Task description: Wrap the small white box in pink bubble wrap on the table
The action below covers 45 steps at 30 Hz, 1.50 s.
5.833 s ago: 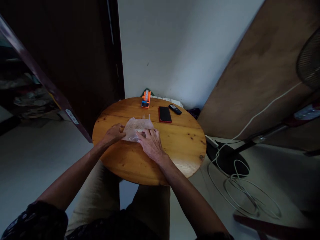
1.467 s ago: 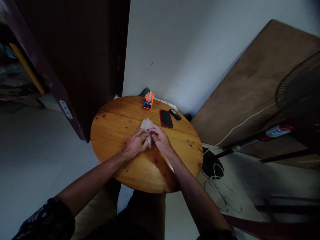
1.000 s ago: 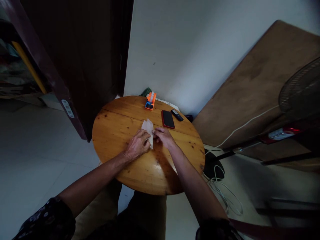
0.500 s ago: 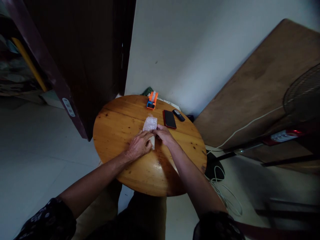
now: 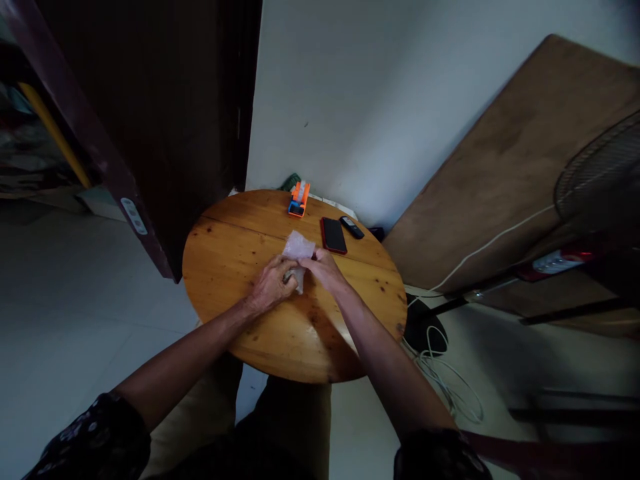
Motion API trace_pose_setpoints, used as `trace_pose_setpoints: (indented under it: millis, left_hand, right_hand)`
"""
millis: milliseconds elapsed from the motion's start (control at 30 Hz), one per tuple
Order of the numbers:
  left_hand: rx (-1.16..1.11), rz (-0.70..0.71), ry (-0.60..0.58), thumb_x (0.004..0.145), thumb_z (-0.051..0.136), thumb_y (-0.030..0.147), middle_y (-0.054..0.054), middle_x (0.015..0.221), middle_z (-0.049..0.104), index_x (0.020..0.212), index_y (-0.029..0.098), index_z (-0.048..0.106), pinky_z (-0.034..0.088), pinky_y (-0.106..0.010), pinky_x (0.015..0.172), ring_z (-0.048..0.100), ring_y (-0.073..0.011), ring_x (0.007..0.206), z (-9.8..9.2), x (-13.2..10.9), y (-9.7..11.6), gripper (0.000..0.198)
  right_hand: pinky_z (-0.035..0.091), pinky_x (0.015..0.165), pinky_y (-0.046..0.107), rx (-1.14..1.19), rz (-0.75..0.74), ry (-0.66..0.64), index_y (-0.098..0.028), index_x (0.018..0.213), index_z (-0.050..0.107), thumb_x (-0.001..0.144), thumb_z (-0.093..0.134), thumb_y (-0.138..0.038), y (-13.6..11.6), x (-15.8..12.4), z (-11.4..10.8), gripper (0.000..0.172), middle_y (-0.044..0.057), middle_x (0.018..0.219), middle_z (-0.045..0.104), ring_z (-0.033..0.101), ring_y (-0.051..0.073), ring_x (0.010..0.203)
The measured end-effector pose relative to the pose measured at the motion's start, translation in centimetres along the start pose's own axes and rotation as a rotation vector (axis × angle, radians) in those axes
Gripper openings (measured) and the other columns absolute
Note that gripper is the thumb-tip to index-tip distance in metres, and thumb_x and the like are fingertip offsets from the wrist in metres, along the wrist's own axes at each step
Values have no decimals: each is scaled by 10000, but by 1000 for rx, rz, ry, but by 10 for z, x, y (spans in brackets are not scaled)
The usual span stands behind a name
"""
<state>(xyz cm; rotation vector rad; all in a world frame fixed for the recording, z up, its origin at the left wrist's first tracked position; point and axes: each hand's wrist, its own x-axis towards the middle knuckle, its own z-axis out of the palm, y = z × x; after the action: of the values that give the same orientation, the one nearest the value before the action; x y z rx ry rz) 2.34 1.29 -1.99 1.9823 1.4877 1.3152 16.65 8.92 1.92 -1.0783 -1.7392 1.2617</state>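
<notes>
A piece of bubble wrap (image 5: 299, 244), whitish and translucent, lies on the round wooden table (image 5: 225, 267) with both hands on it. My left hand (image 5: 275, 283) is closed on its near left part, the fingers bent round the edge. From the other side my right hand (image 5: 323, 267) grips the right edge with thumb and fingertips. The far end of the wrap sticks out beyond the fingers, and a small pale end shows below them. Whether something lies inside the wrap I cannot tell.
An orange and blue tape dispenser (image 5: 299, 199) stands at the table's far edge. A dark phone with a red edge (image 5: 333, 235) and a black handset (image 5: 352, 227) lie right of it. To the right are a fan (image 5: 600, 173) and a coiled white cable (image 5: 445, 377) on the floor.
The fingers have shifted on the bubble wrap, with my right fingers now reaching further across it. Its far end is tilted differently. The whole view has moved slightly.
</notes>
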Motion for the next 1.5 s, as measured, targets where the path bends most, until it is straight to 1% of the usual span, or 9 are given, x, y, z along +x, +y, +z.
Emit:
trace_pose_setpoints:
  millis: [333,433,567,667,800,933,1133,1333,1500]
  left_hand:
    - [111,-200,56,778,622,248,-69,999,606,980,176,663,525,-354,852,623,-216,905,-7,-2,9,218]
    - [83,-248,134,731,683,259,-108,1067,615,1076,150,609,526,-403,896,625,-263,1000,-4,-1,5,369]
    - [-38,-180,174,666,729,212,-151,1247,581,1314,136,495,480,-446,1030,580,-296,1181,-1,1,-5,693]
    - [-107,-93,133,665,731,181,-161,1322,545,1296,144,526,452,-450,1077,537,-303,1272,-2,2,-9,665]
    - [-174,-26,99,710,752,217,-144,1332,542,965,178,642,468,-428,1047,492,-297,1338,-2,2,-11,280]
    - [-226,-27,43,701,775,222,-106,1196,618,818,195,634,499,-405,979,546,-273,1268,-1,3,-14,185]
    - [-244,-25,-73,664,720,142,-65,1100,661,845,207,634,485,-402,988,605,-238,1127,-13,3,-14,211]
    - [-232,30,-274,662,721,200,-97,1283,601,1054,214,638,429,-418,1072,501,-273,1315,-34,-2,-8,401]
    - [-268,18,-210,702,739,250,-87,1187,634,1066,210,651,483,-359,977,602,-229,1131,-26,-2,-14,377]
  right_hand:
    - [389,580,236,-515,-141,39,-194,765,646,724,580,-224,-13,-17,-2,83,-36,644,610,532,132,600]
    - [386,586,235,-593,-156,27,-193,807,667,744,570,-198,-18,-27,-1,116,-35,657,624,536,130,593]
    - [429,647,235,-608,-214,-14,-201,864,693,738,559,-136,-21,-38,-1,195,-18,766,692,599,140,678]
    - [446,682,237,-622,-274,-25,-205,861,698,754,557,-125,-21,-43,-3,195,-1,824,715,620,147,738]
    - [471,715,247,-623,-323,-42,-210,878,701,778,546,-124,-17,-49,-6,203,13,873,724,643,158,792]
    - [500,876,306,-607,-409,-75,-209,963,695,770,563,-114,-11,-56,-9,252,47,1043,715,665,189,965]
    - [474,1024,418,-707,-453,-100,-200,1147,640,773,726,-238,1,-72,-5,386,117,1272,617,587,259,1185]
    - [462,1055,432,-744,-446,-40,-227,1205,617,810,695,-201,7,-76,3,404,117,1314,599,573,259,1217]
    - [475,1018,413,-682,-448,-28,-235,1153,649,812,679,-212,4,-70,2,344,104,1247,644,606,250,1152]
